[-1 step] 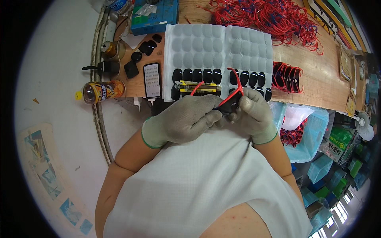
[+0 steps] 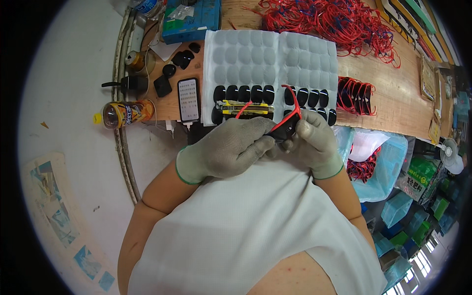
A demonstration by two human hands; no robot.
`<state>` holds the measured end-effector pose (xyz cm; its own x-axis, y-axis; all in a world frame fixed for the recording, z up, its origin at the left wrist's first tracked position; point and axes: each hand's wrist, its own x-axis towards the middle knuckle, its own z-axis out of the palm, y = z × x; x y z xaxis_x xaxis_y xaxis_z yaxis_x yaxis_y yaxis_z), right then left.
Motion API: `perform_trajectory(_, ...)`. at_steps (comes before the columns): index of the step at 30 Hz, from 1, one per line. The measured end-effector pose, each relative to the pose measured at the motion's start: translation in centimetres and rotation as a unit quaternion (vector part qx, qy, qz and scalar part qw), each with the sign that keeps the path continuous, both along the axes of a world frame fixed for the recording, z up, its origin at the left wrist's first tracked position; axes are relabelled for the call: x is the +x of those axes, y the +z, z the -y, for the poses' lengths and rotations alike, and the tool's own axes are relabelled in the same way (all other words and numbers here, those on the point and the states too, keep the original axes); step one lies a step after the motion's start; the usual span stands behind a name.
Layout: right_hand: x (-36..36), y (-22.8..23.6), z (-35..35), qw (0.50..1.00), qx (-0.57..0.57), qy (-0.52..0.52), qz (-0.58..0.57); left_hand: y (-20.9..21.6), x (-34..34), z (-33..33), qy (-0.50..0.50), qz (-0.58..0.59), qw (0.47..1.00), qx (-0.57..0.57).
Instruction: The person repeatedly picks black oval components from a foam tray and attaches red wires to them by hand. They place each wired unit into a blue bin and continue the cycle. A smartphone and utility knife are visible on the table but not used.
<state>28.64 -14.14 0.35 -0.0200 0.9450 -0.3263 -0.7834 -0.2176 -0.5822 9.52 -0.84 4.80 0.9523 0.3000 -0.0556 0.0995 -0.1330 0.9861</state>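
Observation:
In front of my chest I hold a pair of red-framed sunglasses [image 2: 284, 130] with dark lenses, its red temples pointing up and away. My left hand [image 2: 233, 146], in a grey knit glove, is closed around the left part of the glasses and hides it. The fingers of my right hand [image 2: 314, 140], gloved too, pinch the other end of the frame. Just beyond my hands lies a pale moulded tray [image 2: 241, 54] with rows of dark lenses [image 2: 256, 93] in its near pockets. A yellow-and-black tool or strip [image 2: 246, 108] rests across them.
Left of the tray are a lit phone [image 2: 188, 100], loose dark lenses [image 2: 183, 59] and a bottle [image 2: 123, 114]. A blue box [image 2: 191, 22] stands behind. Red frames [image 2: 324, 22] pile at the far right, above a row of glasses [image 2: 356, 96]. A lined bin [image 2: 388, 164] sits by my right arm.

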Motion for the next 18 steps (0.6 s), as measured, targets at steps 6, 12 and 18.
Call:
perform_trajectory(6, 0.1, 0.9, 0.2, 0.996, -0.071, -0.003, 0.058, -0.9, 0.6, 1.3, 0.04, -0.037, 0.996, 0.077)
perform_trajectory(12, 0.5, 1.1, 1.3, 0.991, -0.086, -0.003, 0.107, -1.5, 1.0, 1.8, 0.049, 0.02, 0.988, 0.144)
perform_trajectory(18, -0.4, 3.3, 1.7, 0.99, -0.071, -0.039, 0.116, -0.7, 1.3, 2.1, 0.066, 0.013, 0.991, 0.114)
